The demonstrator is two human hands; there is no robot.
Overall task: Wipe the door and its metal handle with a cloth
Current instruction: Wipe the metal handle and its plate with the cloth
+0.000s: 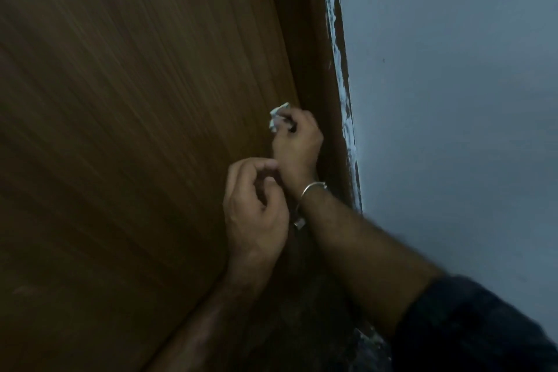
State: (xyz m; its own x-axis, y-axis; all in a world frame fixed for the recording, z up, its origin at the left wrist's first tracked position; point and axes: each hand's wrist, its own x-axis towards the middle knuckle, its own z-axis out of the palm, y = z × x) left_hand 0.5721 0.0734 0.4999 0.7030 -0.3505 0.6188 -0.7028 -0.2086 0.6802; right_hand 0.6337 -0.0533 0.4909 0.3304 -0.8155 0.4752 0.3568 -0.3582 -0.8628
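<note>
The right hand point(297, 142) held a small white cloth point(278, 118) bunched in its curled fingers point(290, 121). The cloth poked out at 10 o'clock from them, pressed against the brown door point(136, 130) near its edge. The left hand point(253, 211) sat at 7 o'clock, fingers loosely curled, holding nothing.

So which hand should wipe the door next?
The right hand: it already grips the cloth against the door. The left hand holds nothing.
</note>
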